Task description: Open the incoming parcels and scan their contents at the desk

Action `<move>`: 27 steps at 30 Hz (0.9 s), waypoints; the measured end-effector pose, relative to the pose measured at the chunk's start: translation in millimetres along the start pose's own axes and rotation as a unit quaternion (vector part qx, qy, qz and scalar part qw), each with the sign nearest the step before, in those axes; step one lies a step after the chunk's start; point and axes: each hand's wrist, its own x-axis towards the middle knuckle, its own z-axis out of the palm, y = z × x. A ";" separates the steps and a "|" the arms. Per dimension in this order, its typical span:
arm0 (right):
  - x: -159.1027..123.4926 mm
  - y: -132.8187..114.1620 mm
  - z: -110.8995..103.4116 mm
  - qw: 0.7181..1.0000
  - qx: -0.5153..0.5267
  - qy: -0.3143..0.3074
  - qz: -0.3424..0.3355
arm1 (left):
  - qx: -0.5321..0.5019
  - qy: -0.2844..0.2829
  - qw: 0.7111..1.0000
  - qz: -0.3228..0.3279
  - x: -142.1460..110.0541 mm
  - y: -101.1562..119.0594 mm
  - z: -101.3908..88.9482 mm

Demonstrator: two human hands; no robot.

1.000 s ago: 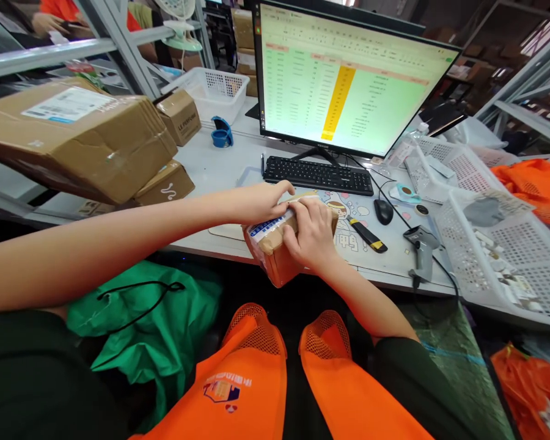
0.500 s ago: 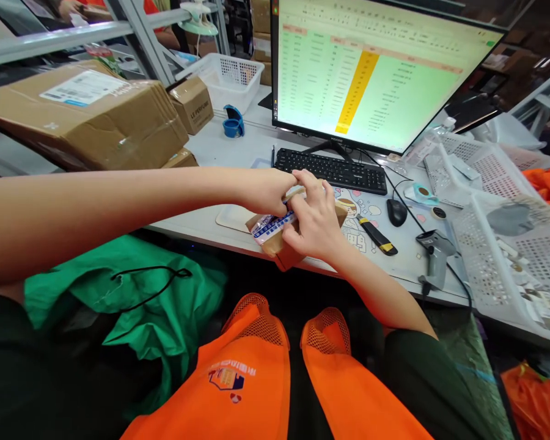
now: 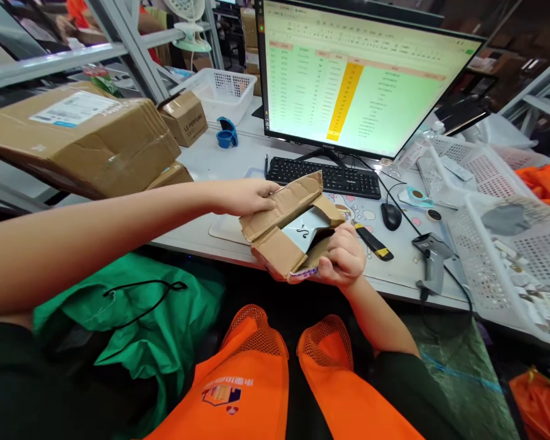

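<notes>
A small cardboard box (image 3: 282, 256) is held at the desk's front edge with its flaps spread apart. Inside it lies a pale blue packet or carton (image 3: 302, 229) with a dark squiggle on it. My left hand (image 3: 250, 198) grips the raised flap on the far left side, thumb on top. Around the near right side of the box, my right hand (image 3: 346, 256) is closed, fingers curled over the cardboard edge. Purple printed tape shows along the lower edge near my right hand. The box's underside is hidden.
Behind the box are a keyboard (image 3: 325, 177) and a monitor (image 3: 366, 79). A utility knife (image 3: 373, 241), mouse (image 3: 391, 216) and barcode scanner (image 3: 432, 260) lie to the right, beside white baskets (image 3: 490, 269). Large cartons (image 3: 119, 146) stand on the left.
The box has gone from closed under both hands to open, its flaps lifted and the pale blue item showing. My left hand moved left onto a flap; my right hand moved right and lower.
</notes>
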 end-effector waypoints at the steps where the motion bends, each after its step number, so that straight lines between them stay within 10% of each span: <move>1: -8.5 -4.4 -4.0 1.000 -0.017 -0.004 0.010 | -0.053 -0.025 0.998 -0.002 4.6 -8.8 -0.3; 4: -33.6 -16.0 -4.7 0.996 -0.077 -0.037 0.034 | -0.054 -0.006 0.997 -0.062 18.3 -22.8 2.2; 6: -37.1 -21.0 -0.7 0.991 -0.090 -0.085 0.052 | 0.085 0.115 0.987 -0.068 20.7 -18.6 8.7; 11: 28.4 -18.4 -3.0 0.950 -0.094 -0.256 0.151 | 0.354 0.300 0.875 0.139 -7.8 10.7 51.0; 15: 96.6 8.5 2.3 0.844 -0.258 -0.389 0.264 | 0.295 0.367 0.845 0.253 -22.9 6.9 88.2; 18: 114.4 37.4 3.6 0.733 -0.277 -0.494 0.377 | 0.211 0.518 0.743 0.367 -26.7 -15.2 106.8; 20: 109.0 53.4 -9.7 0.728 -0.240 -0.493 0.411 | 0.173 0.589 0.676 0.406 -35.8 -32.4 115.5; 23: 83.8 65.1 -46.1 0.753 -0.069 -0.387 0.528 | 0.155 0.538 0.742 0.369 -62.8 -49.8 120.2; 27: 42.4 56.3 -73.8 0.684 0.183 -0.181 0.682 | 0.227 0.333 0.889 0.217 -97.0 -39.4 97.3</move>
